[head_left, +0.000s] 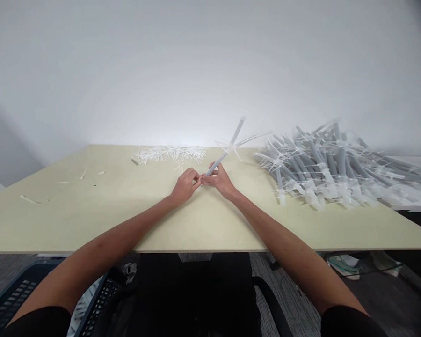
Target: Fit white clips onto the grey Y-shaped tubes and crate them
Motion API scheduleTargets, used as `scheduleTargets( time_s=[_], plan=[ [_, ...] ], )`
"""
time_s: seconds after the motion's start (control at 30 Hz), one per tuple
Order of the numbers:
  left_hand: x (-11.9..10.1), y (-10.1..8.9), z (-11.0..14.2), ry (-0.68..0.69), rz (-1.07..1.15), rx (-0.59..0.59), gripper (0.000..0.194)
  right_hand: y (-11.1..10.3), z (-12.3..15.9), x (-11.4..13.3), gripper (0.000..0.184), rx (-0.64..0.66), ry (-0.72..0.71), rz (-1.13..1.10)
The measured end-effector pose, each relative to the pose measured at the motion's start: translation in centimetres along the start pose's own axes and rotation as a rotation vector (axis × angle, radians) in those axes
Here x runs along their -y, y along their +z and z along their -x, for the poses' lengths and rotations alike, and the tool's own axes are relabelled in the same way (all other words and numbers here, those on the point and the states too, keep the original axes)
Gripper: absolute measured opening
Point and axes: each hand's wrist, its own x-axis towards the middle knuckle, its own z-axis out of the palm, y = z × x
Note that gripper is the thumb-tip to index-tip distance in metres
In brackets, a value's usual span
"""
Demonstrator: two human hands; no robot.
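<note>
Over the middle of the table, my right hand (221, 180) is closed round the lower end of a slim grey tube (215, 164). The tube slants up and to the right. Its upper part branches, with clear plastic strips sticking out at a blurred joint. My left hand (186, 186) is closed in a pinch at the tube's lower end, its fingertips meeting those of the right hand. What the left fingers pinch is too small to make out. Behind the hands lies a heap of small white plastic sticks (171, 153).
A large pile of grey tubes with clear plastic ends (331, 168) covers the table's right side. A few white strips (30, 200) and a short grey piece (134, 161) lie to the left. The pale yellow table (196, 229) meets a wall. Below left stands a blue basket (16, 292).
</note>
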Motion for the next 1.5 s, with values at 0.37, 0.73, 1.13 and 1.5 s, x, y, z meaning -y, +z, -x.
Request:
scheduleTargets(
  time_s=[0.37, 0.73, 1.13, 1.5],
  plan=[
    [-2.8, -1.2, -1.5, -0.358, 0.219, -0.100, 0.035, -0.3, 0.0, 3.2, 0.047, 0.008, 0.014, -0.085],
    [-5.5, 0.5, -3.1, -0.558, 0.583, 0.066, 0.034, -2.3, -0.9, 3.0, 0.043, -0.222, 0.001, 0.137],
    [-10.0, 0.0, -5.4, -0.636, 0.642, 0.179, 0.035, -6.3, -4.1, 4.0, 0.058, -0.502, -0.091, 0.368],
    [-8.0, 0.8, -4.3, -0.467, 0.479, 0.022, 0.040, 0.8, 1.0, 4.8, 0.050, -0.111, -0.116, 0.037]
  ],
)
